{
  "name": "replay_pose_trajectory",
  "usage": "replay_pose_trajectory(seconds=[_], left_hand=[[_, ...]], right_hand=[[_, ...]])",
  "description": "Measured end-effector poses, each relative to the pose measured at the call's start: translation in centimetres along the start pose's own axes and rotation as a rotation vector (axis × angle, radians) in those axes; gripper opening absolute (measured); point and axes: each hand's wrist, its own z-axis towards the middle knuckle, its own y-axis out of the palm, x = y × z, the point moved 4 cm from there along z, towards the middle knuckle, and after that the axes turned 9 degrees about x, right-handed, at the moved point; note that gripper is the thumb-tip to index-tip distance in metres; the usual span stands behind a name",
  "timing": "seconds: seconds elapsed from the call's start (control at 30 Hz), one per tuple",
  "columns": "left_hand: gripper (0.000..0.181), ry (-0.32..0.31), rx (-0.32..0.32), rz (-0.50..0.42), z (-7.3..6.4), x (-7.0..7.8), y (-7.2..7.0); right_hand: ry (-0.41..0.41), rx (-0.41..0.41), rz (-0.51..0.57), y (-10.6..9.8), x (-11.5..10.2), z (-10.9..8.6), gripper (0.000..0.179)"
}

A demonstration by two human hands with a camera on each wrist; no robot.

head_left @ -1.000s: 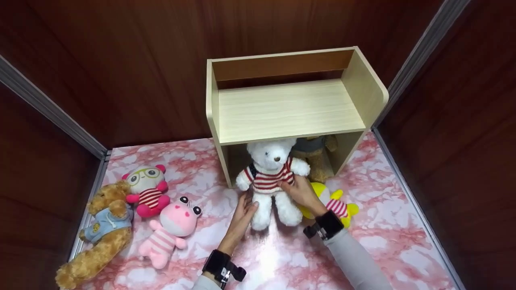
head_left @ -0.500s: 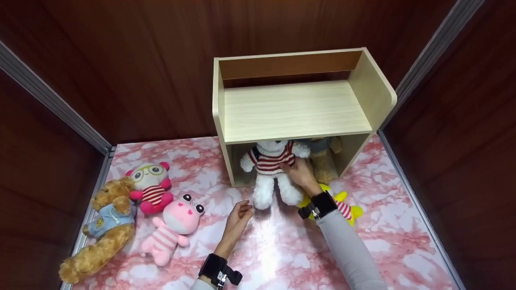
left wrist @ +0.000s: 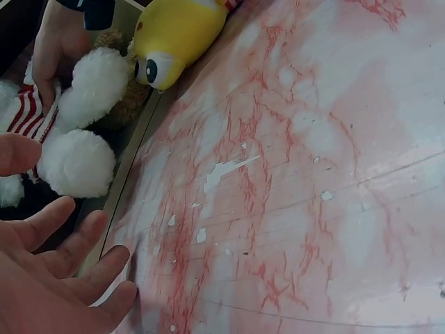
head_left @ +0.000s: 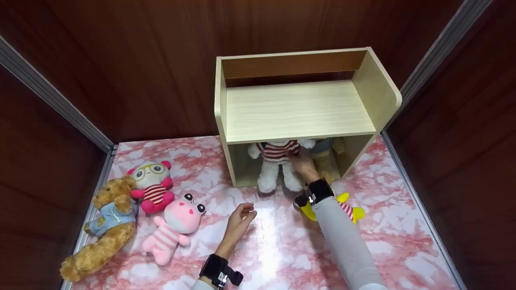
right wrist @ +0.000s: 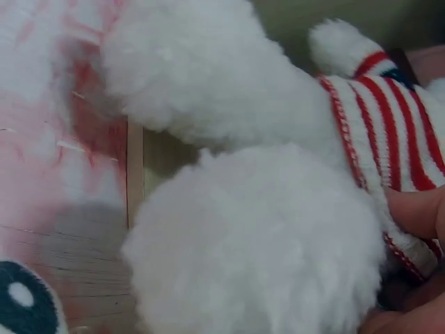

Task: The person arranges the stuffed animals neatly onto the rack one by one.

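A white teddy bear (head_left: 278,161) in a red-and-white striped sweater sits in the lower compartment of the wooden shelf (head_left: 298,108), its head hidden under the upper board. My right hand (head_left: 301,163) grips the bear's side. In the right wrist view the thumb (right wrist: 417,212) lies on the sweater's hem (right wrist: 358,149), with other fingers below it. My left hand (head_left: 238,221) is apart from the bear, held over the floor in front of the shelf. Its fingers (left wrist: 76,243) are loosely spread in the left wrist view and hold nothing.
A brown bear (head_left: 322,161) sits right of the white one, partly hidden. A yellow plush (head_left: 346,207) lies under my right forearm. At left lie a pink frog plush (head_left: 173,227), a panda plush (head_left: 153,185) and a brown bear in blue (head_left: 109,225). Dark walls enclose the floor.
The white bear has moved back into the lower compartment with my right hand on it, and its head has gone out of sight. My left hand has let go of the bear's leg.
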Motion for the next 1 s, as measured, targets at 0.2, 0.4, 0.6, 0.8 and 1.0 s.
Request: replay_pose_trajectory(seconds=[0.2,0.4,0.6,0.8,1.0], left_hand=[[0.033,0.006,0.027,0.013,0.0,-0.5,0.3],[0.033,0.009,0.022,0.008,0.0,-0.6,0.6],[0.031,0.014,0.016,-0.008,-0.1,-0.4,0.6],[0.031,-0.004,0.001,-0.012,-0.3,-0.5,0.6],[0.033,0.005,0.015,-0.028,0.0,-1.1,0.1]], right_hand=[[-0.012,0.059,0.003,0.7,0.9,1.1,0.019],[0.007,0.064,0.001,0.8,2.4,1.7,0.021],[0.019,0.053,-0.075,0.4,3.3,2.0,0.021],[-0.026,0.026,-0.186,-0.2,3.7,1.9,0.025],[0.011,-0.078,0.101,-0.9,3.0,1.0,0.021]])
